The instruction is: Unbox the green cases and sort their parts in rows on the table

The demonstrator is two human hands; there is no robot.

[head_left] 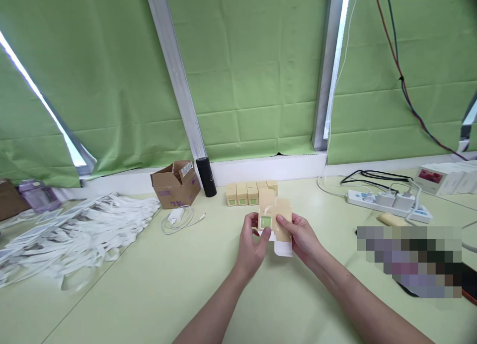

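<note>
An unfolded tan carton point(282, 235) spans our two hands above the pale table point(179, 289): our left hand point(254, 243) grips the panel with the green square point(266, 222), our right hand point(303, 236) the other, thumb on top. Behind, we see small tan boxes point(242, 192), a black bottle point(206, 177) and cardboard box point(178, 189) at left, a power strip point(360, 199) at right.
</note>
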